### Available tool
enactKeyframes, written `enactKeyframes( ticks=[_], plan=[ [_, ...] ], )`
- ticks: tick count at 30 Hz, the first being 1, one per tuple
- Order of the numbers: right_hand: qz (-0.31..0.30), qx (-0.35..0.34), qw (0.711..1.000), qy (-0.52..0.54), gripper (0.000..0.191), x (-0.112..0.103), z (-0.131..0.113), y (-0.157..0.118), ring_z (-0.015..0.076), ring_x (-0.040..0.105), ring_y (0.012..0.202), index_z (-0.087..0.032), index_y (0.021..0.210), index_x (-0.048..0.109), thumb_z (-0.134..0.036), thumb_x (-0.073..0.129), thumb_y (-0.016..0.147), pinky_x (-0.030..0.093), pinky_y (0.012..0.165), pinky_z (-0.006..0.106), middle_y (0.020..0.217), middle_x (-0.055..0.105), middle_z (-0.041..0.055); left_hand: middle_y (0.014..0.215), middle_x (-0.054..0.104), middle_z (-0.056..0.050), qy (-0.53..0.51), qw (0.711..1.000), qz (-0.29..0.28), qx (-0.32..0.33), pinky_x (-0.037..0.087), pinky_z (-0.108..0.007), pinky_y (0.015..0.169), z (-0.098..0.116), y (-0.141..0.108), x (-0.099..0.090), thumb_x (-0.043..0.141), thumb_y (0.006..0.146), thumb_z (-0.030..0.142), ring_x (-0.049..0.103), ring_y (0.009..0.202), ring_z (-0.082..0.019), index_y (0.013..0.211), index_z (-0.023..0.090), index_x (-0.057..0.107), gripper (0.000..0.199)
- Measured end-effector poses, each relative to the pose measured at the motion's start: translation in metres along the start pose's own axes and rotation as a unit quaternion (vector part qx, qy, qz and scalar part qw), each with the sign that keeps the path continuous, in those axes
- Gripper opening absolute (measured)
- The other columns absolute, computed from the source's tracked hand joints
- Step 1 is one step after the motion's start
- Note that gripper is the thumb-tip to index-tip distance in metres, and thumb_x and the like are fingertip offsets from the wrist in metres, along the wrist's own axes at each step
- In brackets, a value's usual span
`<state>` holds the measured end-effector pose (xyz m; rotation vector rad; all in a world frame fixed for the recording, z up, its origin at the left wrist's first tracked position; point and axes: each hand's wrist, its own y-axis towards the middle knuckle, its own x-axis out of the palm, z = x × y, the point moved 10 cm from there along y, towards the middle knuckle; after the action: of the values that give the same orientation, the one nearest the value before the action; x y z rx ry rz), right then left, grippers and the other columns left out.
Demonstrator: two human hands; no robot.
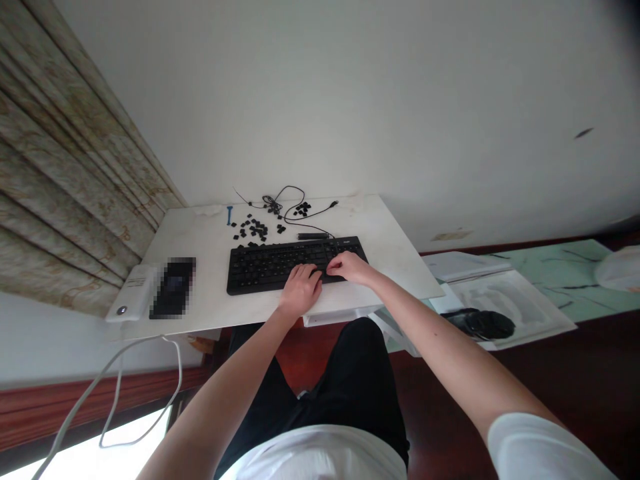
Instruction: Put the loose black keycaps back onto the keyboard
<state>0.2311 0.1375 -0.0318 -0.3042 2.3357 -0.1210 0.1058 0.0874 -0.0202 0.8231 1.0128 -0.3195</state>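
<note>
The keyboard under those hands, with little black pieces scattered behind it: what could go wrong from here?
The loose black pieces are small and scattered; one could easily be knocked aside and lost. The thin black cable loops among some of them, so a tug on the keyboard might drag them about. The right hand's pinched fingertips might drop anything tiny they hold, though I can't see whether they hold something.
</note>
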Motion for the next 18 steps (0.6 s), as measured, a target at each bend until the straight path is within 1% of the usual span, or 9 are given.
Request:
enactKeyframes(
  ticks=[3,6,8,11,14,18],
  plan=[
    [-0.010,0.010,1.000,-0.012,0.006,0.001,0.002,0.002,0.0161,0.064,0.070,-0.021,0.071,0.079,-0.023,0.073,0.072,0.044,0.064,0.023,0.069,0.073,0.0007,0.121,0.062,-0.012,-0.005,1.000,-0.001,-0.003,0.044,-0.049,0.105,-0.001,0.000,0.001,0.051,0.092,0.022,0.056,0.117,-0.027,0.115,0.018,0.065,0.026],
    [-0.014,0.016,1.000,-0.010,0.006,0.002,0.003,0.004,0.0153,0.063,0.068,-0.021,0.070,0.079,-0.023,0.074,0.071,0.044,0.063,0.023,0.068,0.073,0.0001,0.121,0.063,-0.012,-0.004,1.000,0.001,-0.001,0.043,-0.049,0.105,-0.001,0.000,0.001,0.051,0.093,0.022,0.056,0.117,-0.027,0.115,0.018,0.065,0.026],
    [-0.018,0.029,0.999,-0.005,0.004,0.003,0.005,0.006,0.0138,0.062,0.063,-0.022,0.068,0.079,-0.021,0.075,0.068,0.043,0.060,0.022,0.065,0.071,-0.0005,0.121,0.063,-0.012,-0.001,1.000,0.001,0.000,0.043,-0.048,0.106,-0.001,0.000,0.001,0.051,0.093,0.022,0.057,0.117,-0.027,0.114,0.017,0.065,0.026],
    [-0.032,0.079,0.996,0.024,0.002,0.006,0.014,0.013,0.0112,0.055,0.051,-0.020,0.064,0.077,-0.018,0.078,0.063,0.041,0.050,0.022,0.055,0.066,-0.0009,0.121,0.062,-0.013,-0.001,1.000,0.000,0.000,0.043,-0.048,0.106,0.000,0.000,0.000,0.051,0.092,0.021,0.057,0.116,-0.027,0.114,0.016,0.065,0.026],
    [-0.056,0.129,0.988,0.060,0.010,0.009,0.022,0.020,0.0095,0.047,0.041,-0.018,0.056,0.072,-0.016,0.081,0.057,0.037,0.041,0.022,0.045,0.059,-0.0011,0.121,0.062,-0.013,-0.008,1.000,-0.003,-0.001,0.044,-0.049,0.105,0.000,0.000,0.000,0.051,0.092,0.021,0.057,0.116,-0.027,0.115,0.017,0.065,0.027],
    [-0.110,0.143,0.980,0.083,0.016,0.014,0.022,0.026,0.0082,0.045,0.038,-0.018,0.052,0.070,-0.016,0.086,0.051,0.035,0.037,0.020,0.041,0.055,-0.0015,0.121,0.062,-0.012,-0.018,1.000,-0.003,0.000,0.044,-0.050,0.104,-0.001,0.000,0.001,0.050,0.093,0.021,0.057,0.116,-0.027,0.116,0.019,0.064,0.028]
  ],
)
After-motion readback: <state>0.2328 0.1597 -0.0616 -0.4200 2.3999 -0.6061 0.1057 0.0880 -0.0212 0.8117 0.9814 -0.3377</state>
